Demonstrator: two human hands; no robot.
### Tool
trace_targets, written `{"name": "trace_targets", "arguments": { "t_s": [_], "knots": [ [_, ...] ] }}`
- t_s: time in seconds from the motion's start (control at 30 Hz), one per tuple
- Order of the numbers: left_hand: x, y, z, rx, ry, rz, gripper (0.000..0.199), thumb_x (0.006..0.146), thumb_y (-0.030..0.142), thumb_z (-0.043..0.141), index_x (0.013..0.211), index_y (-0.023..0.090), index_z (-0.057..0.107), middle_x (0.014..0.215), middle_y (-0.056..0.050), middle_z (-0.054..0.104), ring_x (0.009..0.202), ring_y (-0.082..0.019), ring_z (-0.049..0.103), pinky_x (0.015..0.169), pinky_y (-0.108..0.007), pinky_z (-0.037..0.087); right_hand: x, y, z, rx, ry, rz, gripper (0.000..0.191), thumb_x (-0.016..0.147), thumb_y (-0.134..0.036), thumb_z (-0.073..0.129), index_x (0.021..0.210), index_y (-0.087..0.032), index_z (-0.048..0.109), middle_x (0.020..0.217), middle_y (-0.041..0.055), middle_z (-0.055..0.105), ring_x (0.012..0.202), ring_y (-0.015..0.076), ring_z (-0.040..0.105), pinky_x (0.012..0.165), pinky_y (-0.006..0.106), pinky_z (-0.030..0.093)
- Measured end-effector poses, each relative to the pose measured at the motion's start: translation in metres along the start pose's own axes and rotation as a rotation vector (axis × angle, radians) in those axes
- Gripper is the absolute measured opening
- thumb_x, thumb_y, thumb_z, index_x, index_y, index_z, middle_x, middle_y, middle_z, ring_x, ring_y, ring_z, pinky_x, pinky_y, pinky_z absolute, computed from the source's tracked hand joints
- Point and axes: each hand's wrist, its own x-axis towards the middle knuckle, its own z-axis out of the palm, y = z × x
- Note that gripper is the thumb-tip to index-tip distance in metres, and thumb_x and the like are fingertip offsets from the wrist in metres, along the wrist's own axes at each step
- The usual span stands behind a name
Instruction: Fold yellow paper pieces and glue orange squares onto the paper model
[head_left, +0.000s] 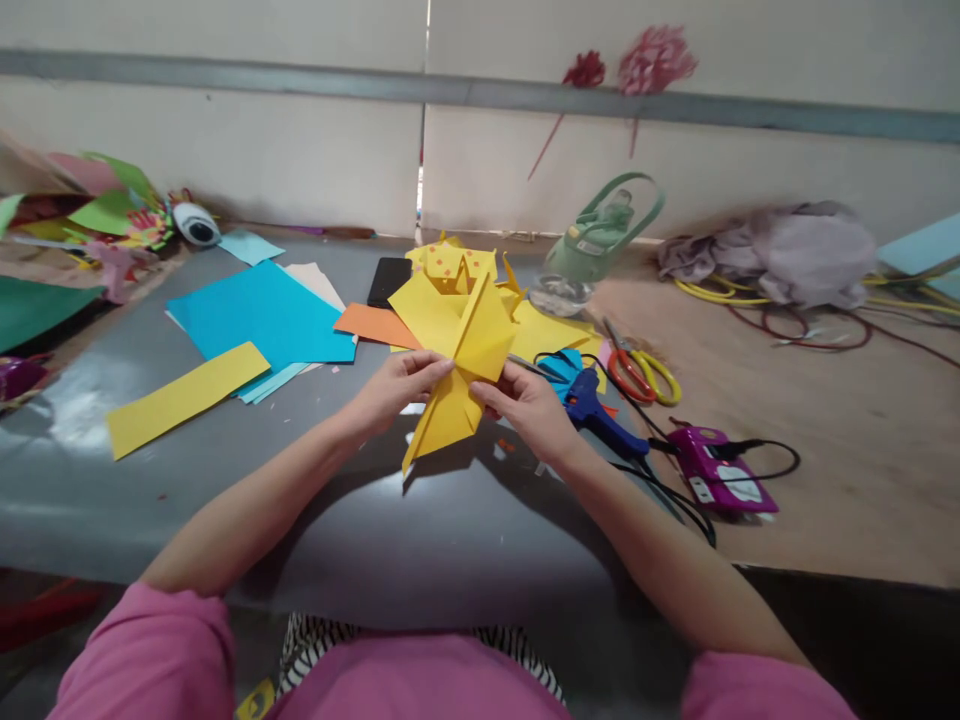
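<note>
A folded yellow paper (445,412) is held at the centre of the frame, above the grey worktop (352,545). Its left edge is pinched between the thumb and fingers of the left hand (401,388), and its right side is gripped by the right hand (531,405), with the thumb laid on the near face. Creases are seen to meet between the two hands, and a sharp point is directed toward the lower left.

Behind it, more yellow paper (551,335) is spread, and a spotted yellow piece (454,262) is seen near the upper centre. An orange strip (375,325) and a black flat object (389,281) are placed to the left of these. Farther left, a blue sheet (262,312) is laid over paler sheets, and its lower edge is met by a yellow strip (187,398).

To the right of the right hand, a blue glue gun (600,412) is laid beside red-and-yellow-handled scissors (643,372). A purple power socket (720,470), into which a black plug is fitted, is placed at the right of the frame. A green-topped bottle (592,245) is stood behind the yellow paper. At the upper right, a greyish cloth (810,250) is heaped near yellow and red cables (724,292).
</note>
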Motion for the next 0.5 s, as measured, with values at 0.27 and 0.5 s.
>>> {"name": "trace_targets", "arguments": {
  "t_s": [0.27, 0.5],
  "knots": [
    [-0.005, 0.004, -0.003, 0.005, 0.009, -0.166, 0.035, 0.070, 0.047, 0.083, 0.071, 0.017, 0.065, 0.060, 0.004, 0.054, 0.053, -0.007, 0.047, 0.051, -0.021, 0.032, -0.012, 0.002, -0.026, -0.364, -0.007, -0.338, 0.040, 0.093, -0.035, 0.064, 0.127, -0.025, 0.047, 0.101, 0.0035, 0.069, 0.074, 0.0150, 0.065, 0.064, 0.030, 0.055],
    [-0.013, 0.009, 0.003, -0.042, 0.001, -0.191, 0.034, 0.069, 0.039, 0.086, 0.067, 0.017, 0.059, 0.055, 0.007, 0.046, 0.049, -0.004, 0.039, 0.046, -0.017, 0.027, -0.012, 0.002, -0.027, -0.765, 0.085, -0.904, 0.047, 0.093, -0.009, 0.062, 0.133, -0.031, 0.052, 0.112, 0.0037, 0.072, 0.090, 0.0178, 0.071, 0.080, 0.034, 0.060]
  ]
}}
